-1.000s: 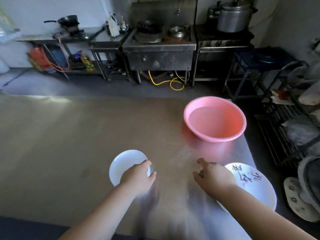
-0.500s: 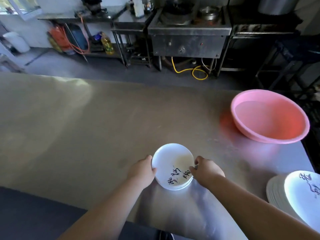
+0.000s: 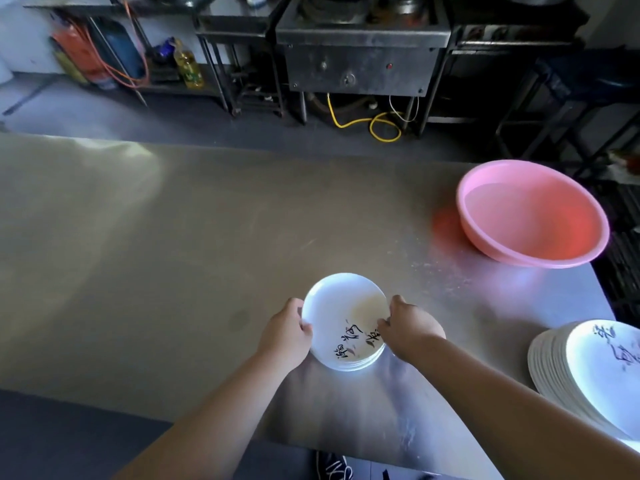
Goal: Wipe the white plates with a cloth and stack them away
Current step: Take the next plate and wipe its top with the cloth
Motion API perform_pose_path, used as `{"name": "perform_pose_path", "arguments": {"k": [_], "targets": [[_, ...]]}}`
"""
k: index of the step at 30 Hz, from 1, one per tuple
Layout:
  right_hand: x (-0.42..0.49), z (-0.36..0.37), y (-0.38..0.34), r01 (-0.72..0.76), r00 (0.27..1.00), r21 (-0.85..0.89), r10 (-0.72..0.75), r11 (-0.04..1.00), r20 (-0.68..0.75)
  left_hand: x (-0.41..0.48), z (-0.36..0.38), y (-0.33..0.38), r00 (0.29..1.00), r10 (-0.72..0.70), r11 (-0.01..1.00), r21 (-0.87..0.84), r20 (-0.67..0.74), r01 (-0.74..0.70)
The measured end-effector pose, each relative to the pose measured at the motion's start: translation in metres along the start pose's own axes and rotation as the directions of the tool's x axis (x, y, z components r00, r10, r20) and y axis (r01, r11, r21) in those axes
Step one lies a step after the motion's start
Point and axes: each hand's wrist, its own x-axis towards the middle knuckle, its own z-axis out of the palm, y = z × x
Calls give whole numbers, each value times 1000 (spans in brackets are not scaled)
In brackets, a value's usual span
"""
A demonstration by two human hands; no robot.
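A short stack of small white plates (image 3: 341,306) with black brush writing sits on the steel table (image 3: 173,254), near its front edge. My left hand (image 3: 287,336) grips the stack's left rim. My right hand (image 3: 410,329) grips its right rim, fingertips over the top plate's edge. A taller stack of larger white plates (image 3: 588,368) with the same writing stands at the table's right front corner. No cloth is in view.
A pink plastic basin (image 3: 533,216) holding water stands at the table's far right. Beyond the table are a steel stove unit (image 3: 360,57), metal racks, a yellow hose (image 3: 363,123) and gas cylinders (image 3: 83,53) on the floor.
One second ago my right hand was by the large stack while the left held the small plates. Both hands now hold the small stack's rims, hardly moved in the last half second.
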Motion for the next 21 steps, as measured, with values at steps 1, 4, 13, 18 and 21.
{"name": "perform_pose_path", "arguments": {"k": [1, 4, 13, 18, 21], "targets": [[-3, -2, 2, -1, 1000, 28, 1, 1000, -13, -1, -1, 1, 1000, -2, 998, -60, -14, 1], [-15, -8, 17, -12, 999, 104, 15, 994, -32, -9, 0, 8, 999, 29, 988, -153, -12, -31], [-78, -4, 117, -126, 992, 209, 126, 970, 14, -65, 66, 48, 975, 164, 963, -238, 150, -126], [-100, 5, 172, -207, 978, 214, 197, 955, 68, -89, 126, 66, 960, 156, 970, -221, 231, -105], [-101, 10, 193, -220, 974, 198, 205, 955, 92, -93, 151, 78, 964, 114, 979, -192, 239, -68]]}}
